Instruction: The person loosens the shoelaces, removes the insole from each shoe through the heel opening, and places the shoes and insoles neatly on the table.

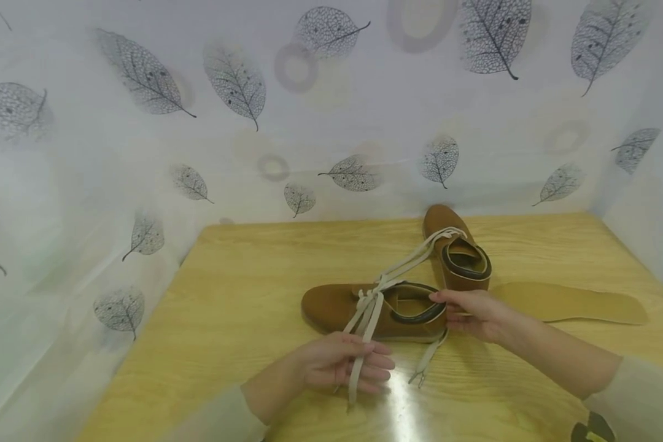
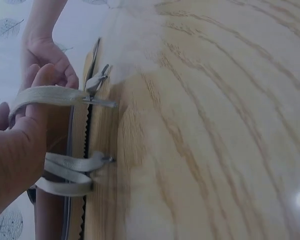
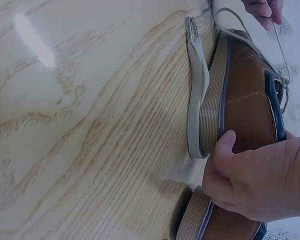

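A brown leather shoe [image 1: 331,307] lies with its toe to the left in the head view, its dark-lined opening upward. My right hand [image 1: 477,316] grips this shoe at the heel, with one digit at the collar rim. In front of the shoe, my left hand [image 1: 345,362] holds a flat cream shoelace [image 1: 371,316] between thumb and fingers, and its tipped end hangs down past them. Another lace end [image 3: 197,75] rests on the table beside the sole. Behind stands a second brown shoe [image 1: 439,224], toe pointing away, with laces stretching between the two.
A tan insole [image 1: 580,302] lies flat on the wood-grain table [image 1: 243,264], right of the shoes and behind my right forearm. Leaf-printed white cloth [image 1: 331,116] rises along the table's back and sides. A dark patterned item [image 1: 592,426] shows at the lower right edge.
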`<state>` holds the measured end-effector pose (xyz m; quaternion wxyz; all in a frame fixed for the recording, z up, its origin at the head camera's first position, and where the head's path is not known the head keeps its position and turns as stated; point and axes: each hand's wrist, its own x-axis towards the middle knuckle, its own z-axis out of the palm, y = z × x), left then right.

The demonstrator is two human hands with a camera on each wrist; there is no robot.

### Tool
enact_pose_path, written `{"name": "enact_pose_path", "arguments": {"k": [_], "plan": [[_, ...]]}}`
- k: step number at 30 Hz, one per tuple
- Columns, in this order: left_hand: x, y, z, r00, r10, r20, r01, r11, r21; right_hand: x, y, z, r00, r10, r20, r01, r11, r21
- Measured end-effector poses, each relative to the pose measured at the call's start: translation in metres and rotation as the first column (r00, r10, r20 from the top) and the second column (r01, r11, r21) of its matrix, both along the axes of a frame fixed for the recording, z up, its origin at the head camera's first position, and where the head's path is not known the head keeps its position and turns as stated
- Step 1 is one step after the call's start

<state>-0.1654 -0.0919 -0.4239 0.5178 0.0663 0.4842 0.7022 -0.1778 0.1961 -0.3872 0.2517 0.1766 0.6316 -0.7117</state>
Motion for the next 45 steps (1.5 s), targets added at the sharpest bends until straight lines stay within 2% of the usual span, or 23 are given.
{"name": "enact_pose_path", "arguments": {"k": [6,10,12,15,18,24,30,33,41,45], "plan": [[-0.002,-0.017,0.004,0.998,0.034,0.044,-0.036,0.998,0.044,0.0,0.002,0.004,0.997,-0.007,0.071,0.014,0.995,-0.101],[-0.002,-0.025,0.009,0.993,0.066,0.094,-0.073,0.995,0.069,0.001,0.004,0.005,0.996,-0.005,0.093,0.016,0.993,-0.121],[-0.003,-0.028,0.012,0.985,0.099,0.14,-0.113,0.989,0.092,0.001,0.004,0.006,0.995,-0.003,0.096,0.014,0.994,-0.109],[-0.003,-0.034,0.018,0.964,0.162,0.211,-0.191,0.974,0.122,0.001,0.005,0.005,0.996,0.004,0.094,0.004,0.996,-0.091],[-0.006,-0.04,0.023,0.946,0.207,0.25,-0.251,0.955,0.157,0.001,0.005,0.004,0.995,0.004,0.095,0.005,0.996,-0.086],[-0.015,-0.051,0.03,0.936,0.209,0.282,-0.287,0.918,0.272,0.001,0.004,0.004,0.995,-0.007,0.097,0.015,0.996,-0.087],[-0.018,-0.058,0.035,0.903,0.169,0.394,-0.321,0.877,0.359,0.003,0.002,0.003,0.996,-0.028,0.091,0.037,0.995,-0.094],[-0.018,-0.061,0.038,0.886,0.175,0.43,-0.348,0.864,0.365,0.003,0.002,0.004,0.996,-0.032,0.086,0.04,0.995,-0.091],[-0.023,-0.069,0.042,0.866,0.197,0.459,-0.383,0.852,0.358,0.001,-0.001,0.009,0.995,-0.03,0.098,0.041,0.993,-0.107],[-0.029,-0.078,0.04,0.852,0.263,0.453,-0.436,0.835,0.335,0.001,-0.001,0.009,0.994,-0.041,0.106,0.053,0.993,-0.109]]}}
